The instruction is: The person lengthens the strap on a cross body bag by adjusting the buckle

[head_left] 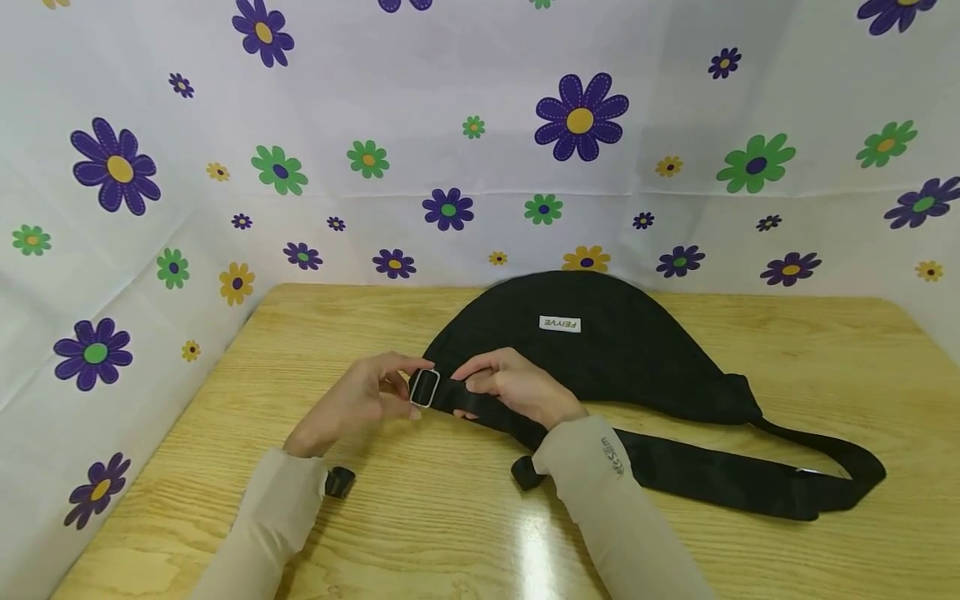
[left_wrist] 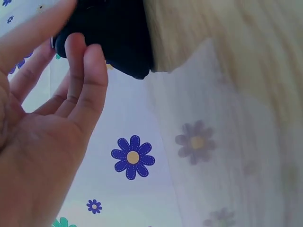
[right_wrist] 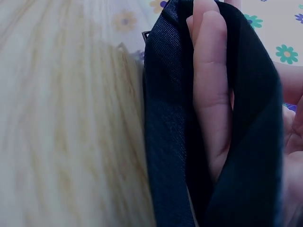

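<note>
Black nylon strap (head_left: 697, 471) lies looped on the wooden tabltop near edge, one in number. Right hand (head_left: 517, 387) has its fingers (right_wrist: 208, 85) curled round the strap; left hand (head_left: 360, 400) pinches the single silver slider buckle (head_left: 423, 388) on it. One black crescent bag (head_left: 600, 350) with a white label (head_left: 559, 324) lies behind the hands. Tabletop (head_left: 450, 517): light wood. Flowered cloth (head_left: 480, 125) walls the back.

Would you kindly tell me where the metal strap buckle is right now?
In the head view, the metal buckle sits left of centre on the black strap, pinched by the left hand, with the right hand beside it.
</note>
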A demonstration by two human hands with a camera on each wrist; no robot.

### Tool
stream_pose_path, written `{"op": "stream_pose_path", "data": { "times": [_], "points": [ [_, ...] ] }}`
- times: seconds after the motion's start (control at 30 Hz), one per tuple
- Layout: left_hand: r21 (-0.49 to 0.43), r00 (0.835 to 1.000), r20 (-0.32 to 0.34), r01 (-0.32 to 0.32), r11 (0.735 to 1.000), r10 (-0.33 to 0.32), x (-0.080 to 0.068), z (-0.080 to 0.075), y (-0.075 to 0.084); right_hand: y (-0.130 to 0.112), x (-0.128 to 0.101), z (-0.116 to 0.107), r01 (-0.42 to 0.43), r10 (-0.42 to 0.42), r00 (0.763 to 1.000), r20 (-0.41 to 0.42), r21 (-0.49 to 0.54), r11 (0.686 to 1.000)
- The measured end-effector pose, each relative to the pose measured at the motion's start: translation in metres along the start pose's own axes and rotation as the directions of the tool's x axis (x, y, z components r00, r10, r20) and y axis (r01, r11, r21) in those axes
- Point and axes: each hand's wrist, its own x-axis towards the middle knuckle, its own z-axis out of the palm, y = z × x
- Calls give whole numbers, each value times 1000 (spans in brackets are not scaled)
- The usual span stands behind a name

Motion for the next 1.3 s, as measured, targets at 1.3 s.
{"op": "stream_pose_path", "data": {
  "times": [1.3],
  "points": [
    [70,994,75,-84,994,78,3,1,-7,0,-2,0,30,-28,999,19,-97,995]
  ]
}}
